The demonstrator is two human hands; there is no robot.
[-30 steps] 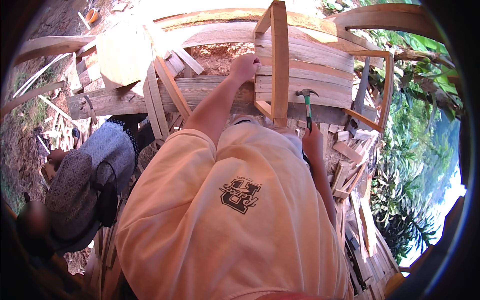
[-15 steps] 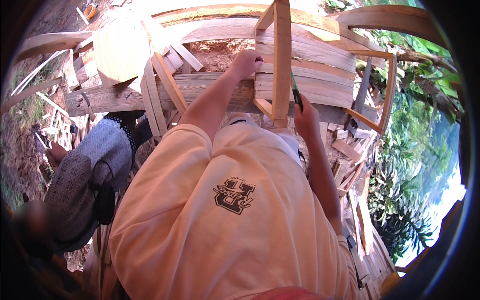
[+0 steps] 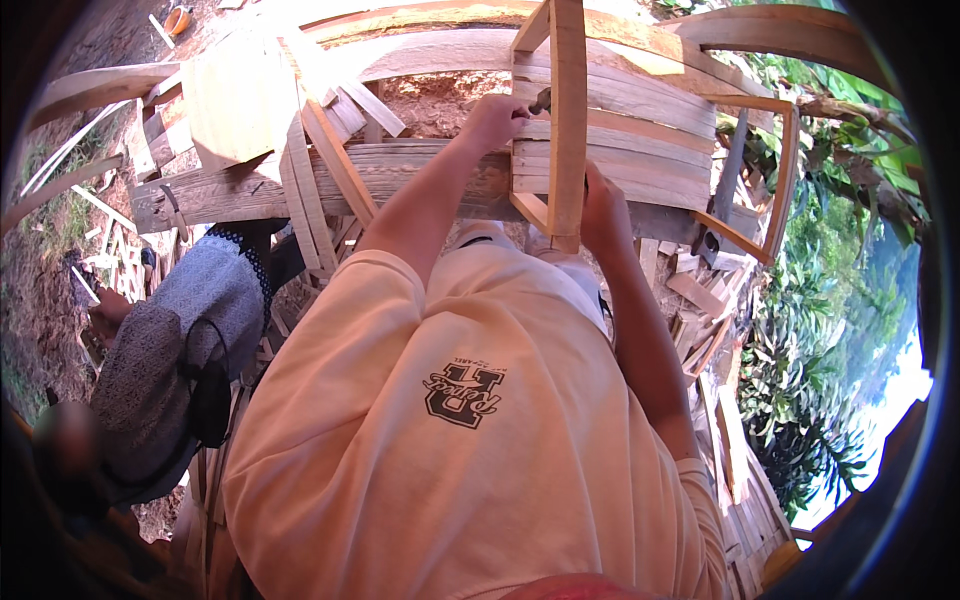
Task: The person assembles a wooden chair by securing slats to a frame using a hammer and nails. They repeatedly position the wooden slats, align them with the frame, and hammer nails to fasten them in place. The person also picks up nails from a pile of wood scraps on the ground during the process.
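Note:
Over the slatted wooden panel (image 3: pixel 615 165), my left hand (image 3: pixel 497 122) is closed with its fingertips pinched at the panel's left edge. Whatever lies between those fingers is too small to make out. Right beside them shows the dark metal head of a hammer (image 3: pixel 541 101). My right hand (image 3: pixel 605 208) is wrapped round the hammer's dark handle, on the right side of an upright wooden frame (image 3: pixel 566 130). That frame's front post hides the middle of the hammer.
A thick plank (image 3: pixel 225 195) runs under the panel as a bench. A handsaw (image 3: pixel 729 180) leans at the right, beside another wooden frame (image 3: pixel 787 185). Wood offcuts (image 3: pixel 700 290) lie below. At the left another person (image 3: pixel 185 350) bends low. Leafy plants (image 3: pixel 800 400) grow at the right.
My right hand has moved slightly up and left, bringing the hammer's head out past the post, next to my left fingers. My left hand stays nearly in place.

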